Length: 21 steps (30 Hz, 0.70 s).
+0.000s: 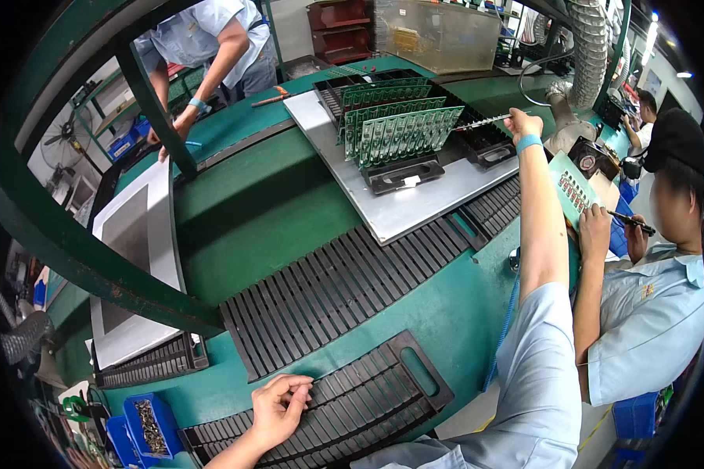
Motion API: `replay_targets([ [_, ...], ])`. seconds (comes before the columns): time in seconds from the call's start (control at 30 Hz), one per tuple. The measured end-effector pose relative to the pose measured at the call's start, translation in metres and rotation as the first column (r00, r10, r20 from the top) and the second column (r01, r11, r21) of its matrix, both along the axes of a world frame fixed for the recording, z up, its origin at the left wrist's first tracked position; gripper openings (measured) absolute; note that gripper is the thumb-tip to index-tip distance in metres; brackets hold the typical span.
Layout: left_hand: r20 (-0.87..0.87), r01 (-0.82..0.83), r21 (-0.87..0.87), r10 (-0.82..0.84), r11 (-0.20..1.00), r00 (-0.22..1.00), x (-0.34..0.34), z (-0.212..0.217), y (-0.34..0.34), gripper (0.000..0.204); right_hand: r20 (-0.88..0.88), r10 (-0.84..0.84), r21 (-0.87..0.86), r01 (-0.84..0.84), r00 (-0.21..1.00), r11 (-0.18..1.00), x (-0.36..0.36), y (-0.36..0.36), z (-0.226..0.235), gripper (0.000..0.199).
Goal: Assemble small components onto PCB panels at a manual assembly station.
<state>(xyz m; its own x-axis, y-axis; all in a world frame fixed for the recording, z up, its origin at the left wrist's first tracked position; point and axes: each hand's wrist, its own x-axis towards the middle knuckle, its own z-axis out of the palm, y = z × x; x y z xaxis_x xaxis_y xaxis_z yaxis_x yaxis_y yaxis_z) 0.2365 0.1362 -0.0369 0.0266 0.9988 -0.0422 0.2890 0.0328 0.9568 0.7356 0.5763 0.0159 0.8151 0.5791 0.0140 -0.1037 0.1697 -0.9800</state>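
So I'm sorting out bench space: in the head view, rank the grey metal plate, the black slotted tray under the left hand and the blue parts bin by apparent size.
1. Grey metal plate
2. Black slotted tray, close behind; it lies nearer the camera and is partly cut off, so this order is unsure.
3. Blue parts bin, clearly smallest.

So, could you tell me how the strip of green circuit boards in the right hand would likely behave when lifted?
The strip is long and thin, seen edge-on, so it probably feels light and flexes a little. The right hand holds only one end, so the far end may sag or wobble. It hangs above the upright boards and might catch on them.
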Motion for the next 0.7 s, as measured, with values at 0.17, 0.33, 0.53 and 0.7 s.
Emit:
replay_targets([
  [0.17, -0.032, -0.011, 0.007, 0.011, 1.0, 0.999, 0.0, 0.001, -0.001, 0.011, 0.012, 0.007, 0.055, -0.007, 1.0, 0.998, -0.026, -0.009, 0.018, 0.022],
  [0.33, -0.039, -0.013, 0.009, 0.013, 1.0, 0.999, 0.0, 0.001, -0.001, 0.011, 0.045, 0.126, 0.114, -0.13, 0.991, 0.985, -0.042, -0.024, 0.027, 0.03],
  [0.53, -0.054, 0.017, 0.002, -0.017, 1.0, 0.998, -0.002, -0.001, 0.003, 0.011, 0.012, 0.163, 0.164, -0.163, 0.987, 0.973, -0.035, -0.025, 0.026, 0.035],
  [0.7, -0.061, 0.027, 0.038, -0.025, 0.999, 0.998, 0.0, 0.002, 0.003, 0.012, 0.034, 0.243, 0.204, -0.245, 0.969, 0.948, -0.032, -0.027, 0.02, 0.039],
])
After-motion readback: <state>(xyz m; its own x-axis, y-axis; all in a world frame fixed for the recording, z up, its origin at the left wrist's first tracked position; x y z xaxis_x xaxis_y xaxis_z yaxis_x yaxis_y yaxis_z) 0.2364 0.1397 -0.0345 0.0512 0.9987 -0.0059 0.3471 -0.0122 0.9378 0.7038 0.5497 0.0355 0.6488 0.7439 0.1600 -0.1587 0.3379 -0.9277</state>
